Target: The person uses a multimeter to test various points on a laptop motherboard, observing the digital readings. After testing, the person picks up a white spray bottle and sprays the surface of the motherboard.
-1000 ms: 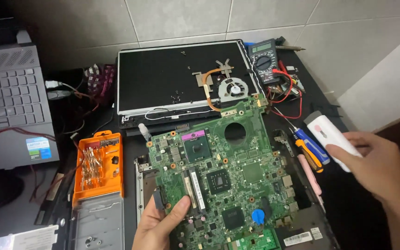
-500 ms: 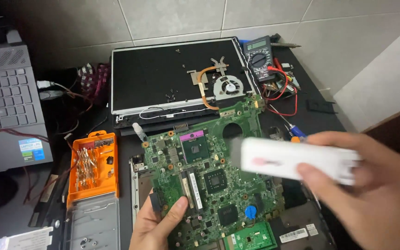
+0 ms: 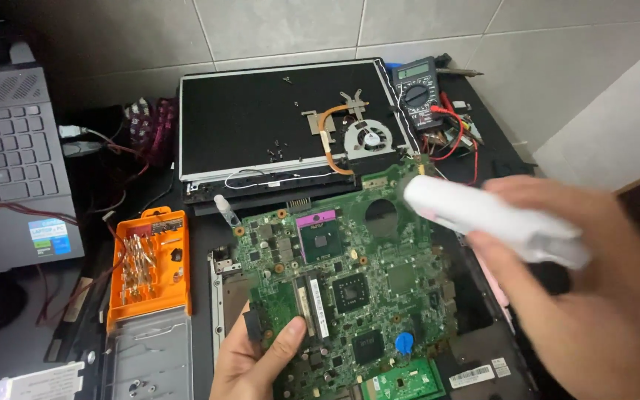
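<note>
My left hand point(image 3: 255, 361) grips the lower left edge of a green laptop motherboard point(image 3: 350, 278), thumb on top, holding it tilted above the open laptop base point(image 3: 483, 355). My right hand point(image 3: 594, 296) is closed around a white oblong device point(image 3: 494, 220), blurred by motion. It is held over the board's upper right corner, tip pointing left toward the round cutout point(image 3: 381, 216).
A detached laptop screen panel point(image 3: 261, 122) lies behind the board, with a copper heatpipe and fan point(image 3: 357, 133) on it. A multimeter point(image 3: 418, 92) with red leads sits at back right. An orange screwdriver bit case point(image 3: 150, 263) is at left, a grey laptop point(image 3: 9, 163) beyond it.
My right hand brought the white device from the right side up and leftward over the board, closer to the camera. The left hand kept its hold on the board.
</note>
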